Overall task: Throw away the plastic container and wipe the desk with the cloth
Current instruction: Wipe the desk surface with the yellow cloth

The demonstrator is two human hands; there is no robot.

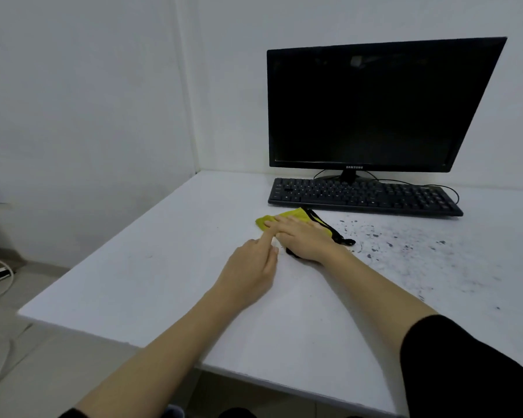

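While the right hand (304, 239) lies flat w/ fingers (284, 222) straight and together, palm pressing down on the cloth (287, 217), nothing is actually pinched; it's a flat press, not a clamp. Left hand (251, 270) sits just beside it, index finger (266, 233) stretched out toward the cloth edge and touching or nearly touching the right hand, other fingers loosely curled, holding nothing.

Cloth: yellow w/ black trim and a black loop (343, 240) trailing to its right. It lies on the desk (151, 257) just in front of the keyboard (363, 196), apart from it. Monitor (372, 107) behind, screen dark.

Dark specks (387, 239) scattered on the desk right of the cloth, near the keyboard's front edge, so wiping looks not finished. No plastic container in view; can't tell from here whether it's been binned.

Handling, my guess: cloth is light, soft, floppy, will bunch or fold if pushed from one edge. Best held by flat palm pressure spread over the middle, or by gripping a folded wad; the loop would do for lifting only. Likely next: sweep right over the specks, stay off the keyboard cable (453, 191).
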